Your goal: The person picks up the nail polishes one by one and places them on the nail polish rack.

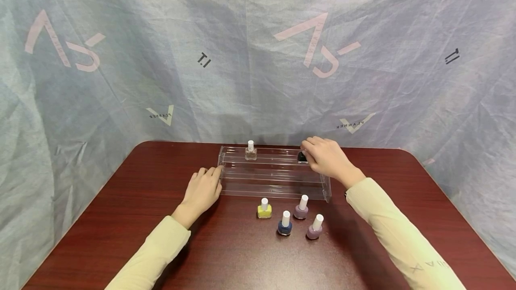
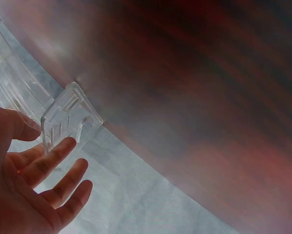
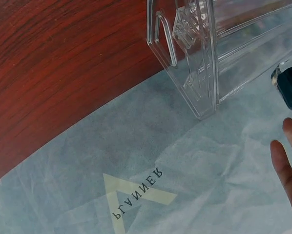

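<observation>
A clear tiered display rack (image 1: 274, 176) stands toward the back of the table. My left hand (image 1: 203, 188) is at its left end, thumb and index finger pinching the clear side panel (image 2: 70, 117) while the other fingers spread loosely. At the right of the top tier, my right hand (image 1: 328, 158) holds a dark nail polish bottle (image 1: 302, 157) by its upper part; the fingers hide the cap. The bottle's dark base (image 3: 290, 85) shows at the edge of the right wrist view. A nail polish bottle with a white cap (image 1: 251, 151) stands upright on the top tier, left of centre.
In front of the rack stand a yellow polish bottle (image 1: 264, 209), a dark blue one (image 1: 285, 224) and two mauve ones, one nearer the rack (image 1: 301, 210) and one nearer me (image 1: 315, 228). A grey printed cloth (image 1: 242, 93) hangs behind the reddish-brown table (image 1: 225, 254).
</observation>
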The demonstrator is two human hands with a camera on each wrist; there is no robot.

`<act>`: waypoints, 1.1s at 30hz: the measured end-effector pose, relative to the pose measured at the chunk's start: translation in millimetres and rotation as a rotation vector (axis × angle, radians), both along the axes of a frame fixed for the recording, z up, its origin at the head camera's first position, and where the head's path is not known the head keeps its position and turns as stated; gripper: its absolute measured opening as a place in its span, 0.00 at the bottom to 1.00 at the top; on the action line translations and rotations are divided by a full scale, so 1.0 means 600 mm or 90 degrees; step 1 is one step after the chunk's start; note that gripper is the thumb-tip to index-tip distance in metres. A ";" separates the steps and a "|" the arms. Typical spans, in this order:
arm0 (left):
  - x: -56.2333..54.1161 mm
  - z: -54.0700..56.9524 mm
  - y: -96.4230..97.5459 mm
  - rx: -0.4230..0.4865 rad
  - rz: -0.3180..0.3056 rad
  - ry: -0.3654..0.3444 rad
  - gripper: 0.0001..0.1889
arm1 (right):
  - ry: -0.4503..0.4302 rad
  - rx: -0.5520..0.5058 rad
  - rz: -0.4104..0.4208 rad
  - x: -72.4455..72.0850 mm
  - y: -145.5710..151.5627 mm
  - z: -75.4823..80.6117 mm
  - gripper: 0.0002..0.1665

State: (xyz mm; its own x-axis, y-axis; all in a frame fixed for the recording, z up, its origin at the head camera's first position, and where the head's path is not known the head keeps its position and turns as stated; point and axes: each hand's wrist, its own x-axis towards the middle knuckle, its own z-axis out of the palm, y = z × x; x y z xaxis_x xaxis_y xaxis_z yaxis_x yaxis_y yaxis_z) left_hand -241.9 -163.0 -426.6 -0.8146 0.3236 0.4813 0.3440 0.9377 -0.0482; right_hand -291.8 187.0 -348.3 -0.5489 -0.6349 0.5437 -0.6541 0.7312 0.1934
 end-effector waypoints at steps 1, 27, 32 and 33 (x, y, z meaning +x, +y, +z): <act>0.000 0.000 0.000 0.000 -0.001 0.002 0.21 | -0.001 0.001 -0.001 -0.002 -0.001 0.000 0.05; 0.000 0.001 0.001 0.007 0.000 -0.008 0.21 | -0.033 0.013 -0.049 -0.036 -0.035 -0.001 0.06; 0.000 -0.001 0.001 0.006 0.003 -0.010 0.21 | -0.038 0.020 -0.048 -0.040 -0.041 -0.006 0.05; 0.000 -0.001 0.001 0.005 0.003 -0.010 0.21 | -0.039 0.022 -0.048 -0.041 -0.042 -0.007 0.05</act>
